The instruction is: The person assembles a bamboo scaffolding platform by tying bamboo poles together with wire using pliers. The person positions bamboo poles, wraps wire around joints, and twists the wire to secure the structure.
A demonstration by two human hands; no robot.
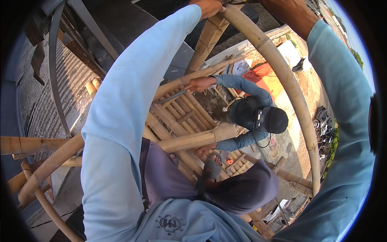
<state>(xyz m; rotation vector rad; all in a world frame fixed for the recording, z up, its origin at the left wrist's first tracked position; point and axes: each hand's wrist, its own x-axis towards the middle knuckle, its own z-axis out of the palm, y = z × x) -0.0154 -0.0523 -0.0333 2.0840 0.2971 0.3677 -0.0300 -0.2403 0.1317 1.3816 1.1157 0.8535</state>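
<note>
Where two sleeved arms reach to the far edge, a bamboo pole (278,58) runs from just beside the left hand (209,7) to the near right. The arms are presumably raised because the pole's far end stands high. A sandalled foot (213,166) appears set among bamboo framework (165,126), probably for footing; beyond, a co-worker (245,111) grips a dark bar (172,97). Cropping leaves the left fingers' closure unclear; the right hand's (292,13) fingers cannot be judged either.

Open gap between left sleeve (133,76) and long bamboo pole (303,113); co-worker (244,109) below partly fills it.
</note>
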